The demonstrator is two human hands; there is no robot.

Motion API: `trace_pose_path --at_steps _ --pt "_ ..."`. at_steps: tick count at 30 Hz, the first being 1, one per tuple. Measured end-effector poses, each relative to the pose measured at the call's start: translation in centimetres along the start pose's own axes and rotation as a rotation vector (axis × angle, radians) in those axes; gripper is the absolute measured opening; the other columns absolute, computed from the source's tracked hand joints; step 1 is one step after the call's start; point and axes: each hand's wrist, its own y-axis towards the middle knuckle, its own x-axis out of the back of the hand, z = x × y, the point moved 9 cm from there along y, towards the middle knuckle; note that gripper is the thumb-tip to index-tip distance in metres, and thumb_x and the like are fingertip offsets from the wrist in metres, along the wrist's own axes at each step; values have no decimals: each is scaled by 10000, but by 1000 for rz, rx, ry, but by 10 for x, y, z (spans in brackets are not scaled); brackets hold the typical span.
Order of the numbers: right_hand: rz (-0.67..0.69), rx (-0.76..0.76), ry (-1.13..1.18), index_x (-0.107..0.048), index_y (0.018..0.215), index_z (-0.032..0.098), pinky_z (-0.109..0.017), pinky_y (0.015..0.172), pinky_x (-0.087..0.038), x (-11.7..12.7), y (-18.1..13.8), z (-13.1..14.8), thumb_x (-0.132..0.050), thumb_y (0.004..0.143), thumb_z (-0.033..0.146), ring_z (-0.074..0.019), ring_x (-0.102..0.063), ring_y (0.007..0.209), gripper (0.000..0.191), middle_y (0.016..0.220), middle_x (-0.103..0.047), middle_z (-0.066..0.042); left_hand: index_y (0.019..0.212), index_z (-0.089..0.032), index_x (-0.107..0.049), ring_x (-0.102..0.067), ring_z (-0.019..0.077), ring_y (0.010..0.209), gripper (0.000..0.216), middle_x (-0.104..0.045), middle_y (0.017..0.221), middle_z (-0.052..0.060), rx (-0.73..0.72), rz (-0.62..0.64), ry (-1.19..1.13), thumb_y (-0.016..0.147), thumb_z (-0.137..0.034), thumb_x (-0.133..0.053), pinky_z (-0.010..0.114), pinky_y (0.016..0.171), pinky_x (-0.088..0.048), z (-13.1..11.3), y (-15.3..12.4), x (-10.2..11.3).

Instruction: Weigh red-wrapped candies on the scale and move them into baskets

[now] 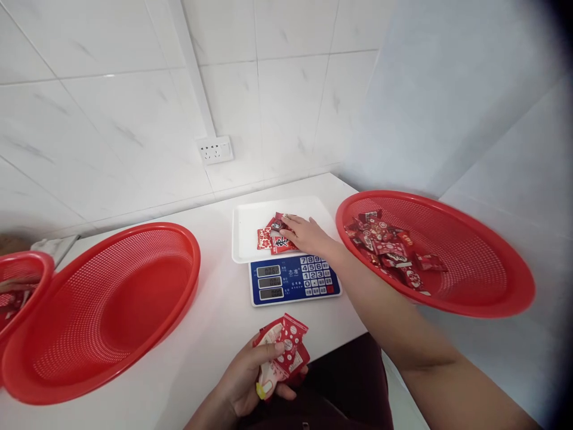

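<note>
My left hand (257, 367) is closed around several red snack packets (290, 340), held in front of the table's near edge. One packet is pale with a yellow corner. My right hand (308, 235) reaches over the white weighing tray (244, 224), its fingers apart and touching a small pile of red snack packets (280, 243). Part of that pile is hidden under the fingers. The tray sits on a blue digital scale (293, 280) with three lit displays and a keypad.
On the right a red mesh basket (483, 257) holds many red packets (389, 248). A second red basket (138, 298) stands left of the scale with nothing inside. Farther left, another person's hand (15, 285) is in a third red basket (38, 260). A wall socket (215, 149) is behind.
</note>
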Motion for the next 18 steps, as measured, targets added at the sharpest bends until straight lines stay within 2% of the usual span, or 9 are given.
trace_pose_path --at_steps 4,6,9,13,18 --pt "-72 8 39 -368 1392 244 -544 1089 -199 18 -23 5 -260 938 453 -250 -274 1361 512 1460 -371 -74 1078 -44 -585 -692 208 671 361 -723 831 183 0 -3 -7 783 -250 -608 230 465 -562 1 0 3" --pt "-147 33 127 -395 1375 244 -490 1089 -254 30 -46 7 -288 936 445 -233 -313 1344 494 1435 -409 -73 1076 -56 -581 -696 236 740 366 -721 840 176 1 -2 -20 770 -253 -624 241 470 -567 2 0 3" --pt "-237 62 327 -455 1329 233 -417 1070 -333 40 -89 3 -362 916 462 -208 -405 1292 481 1384 -477 -66 1082 -73 -572 -698 244 735 375 -718 833 163 5 12 -36 754 -242 -638 252 467 -569 3 2 3" --pt "-145 -49 468 -512 1284 226 -428 1018 -406 17 -140 -14 -433 889 463 -226 -506 1210 467 1302 -560 -85 1087 -96 -574 -697 220 668 355 -716 839 144 12 40 -55 761 -224 -633 254 461 -572 4 6 -2" --pt "-3 -144 575 -552 1250 238 -424 940 -477 -15 -180 -19 -476 872 451 -230 -590 1107 440 1203 -632 -95 1079 -89 -584 -700 244 750 346 -716 851 153 25 77 -42 760 -211 -642 254 469 -576 4 11 -10"
